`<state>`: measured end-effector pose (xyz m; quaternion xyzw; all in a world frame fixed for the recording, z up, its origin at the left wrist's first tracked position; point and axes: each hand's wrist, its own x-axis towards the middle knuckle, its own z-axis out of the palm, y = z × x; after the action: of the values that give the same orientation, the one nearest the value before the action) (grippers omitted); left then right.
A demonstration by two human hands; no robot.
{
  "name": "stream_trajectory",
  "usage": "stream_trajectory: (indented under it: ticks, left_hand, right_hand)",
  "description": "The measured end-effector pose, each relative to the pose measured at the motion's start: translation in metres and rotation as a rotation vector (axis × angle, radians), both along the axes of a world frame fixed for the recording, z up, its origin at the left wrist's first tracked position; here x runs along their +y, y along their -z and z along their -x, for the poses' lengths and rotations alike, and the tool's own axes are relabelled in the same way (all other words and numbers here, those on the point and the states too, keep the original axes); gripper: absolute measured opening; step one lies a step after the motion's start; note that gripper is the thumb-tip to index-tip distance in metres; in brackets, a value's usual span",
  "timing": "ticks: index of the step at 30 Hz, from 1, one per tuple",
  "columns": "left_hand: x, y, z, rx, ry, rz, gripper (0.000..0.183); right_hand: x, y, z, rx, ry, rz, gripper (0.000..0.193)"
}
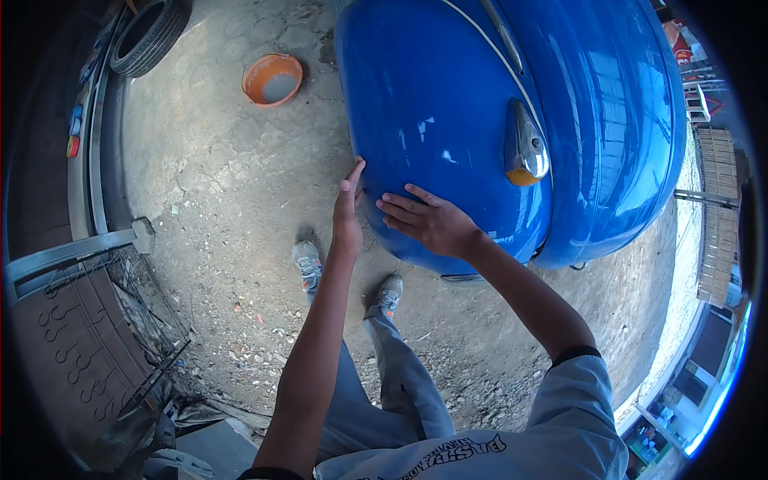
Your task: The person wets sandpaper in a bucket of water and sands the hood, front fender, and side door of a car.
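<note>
A glossy blue car fender point(436, 88) curves down in front of me, beside the car's rounded blue hood point(612, 120). My right hand point(436, 226) is open, its fingers spread over the lower part of the fender; it seems to rest on the paint. At the fender's left edge is my left hand point(348, 214), open with the fingers stretched upward and the palm turned toward the car. I cannot tell whether it touches the metal. A chrome turn signal lamp point(526, 144) with an amber lens sits on top of the fender, right of my hands.
An orange bucket point(254, 78) with greyish liquid stands on the rough concrete ground point(212, 160). A tyre point(150, 38) lies at the upper left, near a metal rail. Wrought-iron scrollwork point(84, 344) is at the lower left. A bamboo fence point(718, 212) rises beyond the car.
</note>
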<state>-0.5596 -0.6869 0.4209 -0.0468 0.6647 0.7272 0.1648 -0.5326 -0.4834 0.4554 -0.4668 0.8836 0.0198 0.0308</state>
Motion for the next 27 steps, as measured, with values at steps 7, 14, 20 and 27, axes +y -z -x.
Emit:
stream_trajectory:
  ticks: [7, 14, 20, 27]
  left_hand:
    - [0.007, 0.000, 0.003, -0.006, -0.049, -0.066, 0.090]
    - [-0.029, 0.038, 0.016, -0.056, -0.143, -0.193, 0.082]
    - [-0.028, 0.055, 0.035, -0.420, -0.324, -0.491, 0.065]
    - [-0.025, 0.035, 0.081, -0.365, -0.059, -0.228, 0.042]
  right_hand:
    - [0.033, -0.038, 0.200, 0.252, 0.318, 0.239, 0.046]
    - [-0.070, -0.002, 0.129, -0.008, -0.020, -0.184, 0.042]
    - [-0.042, -0.025, 0.212, -0.340, -0.265, -0.144, 0.044]
    - [-0.050, -0.025, 0.289, -0.120, 0.093, -0.195, 0.045]
